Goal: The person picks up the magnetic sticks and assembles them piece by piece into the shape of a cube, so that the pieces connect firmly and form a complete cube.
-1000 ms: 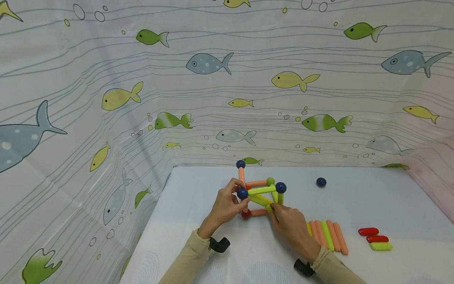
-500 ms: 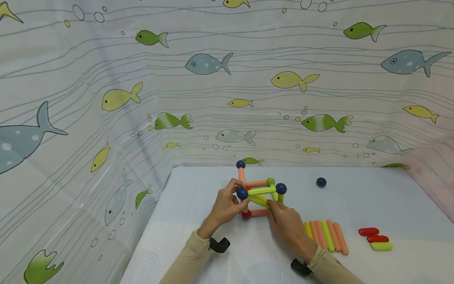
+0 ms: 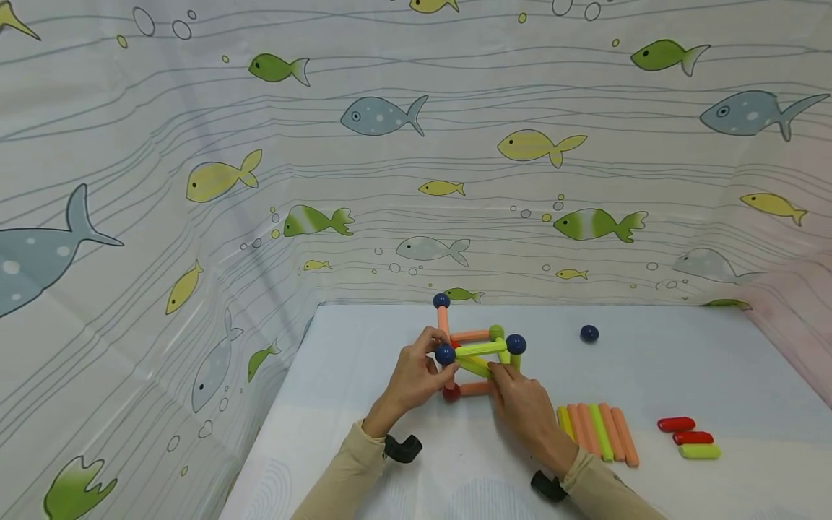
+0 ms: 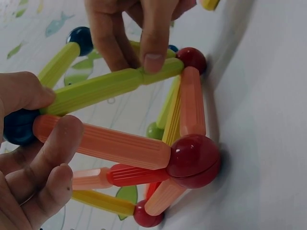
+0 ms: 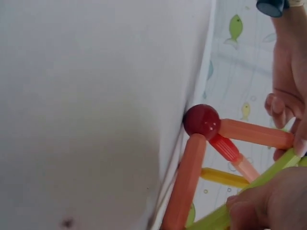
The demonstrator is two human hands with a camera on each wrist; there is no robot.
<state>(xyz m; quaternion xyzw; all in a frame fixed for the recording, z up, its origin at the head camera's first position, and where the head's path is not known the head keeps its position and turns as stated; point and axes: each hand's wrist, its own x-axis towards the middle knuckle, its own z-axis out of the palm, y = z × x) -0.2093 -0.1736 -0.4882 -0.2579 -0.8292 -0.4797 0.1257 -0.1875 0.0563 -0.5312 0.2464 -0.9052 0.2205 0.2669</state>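
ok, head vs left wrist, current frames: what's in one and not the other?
Only head: two short red pieces and a short lime piece off to the right, plus the tan sleeves.

Only left wrist: the red ball by the thumb tip of the right hand.

Both: the two hands, the blue ball in the left hand, and the second red ball below it.

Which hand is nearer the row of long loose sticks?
Right: the right hand is just left of the row; the left hand is farther left, at a blue ball.
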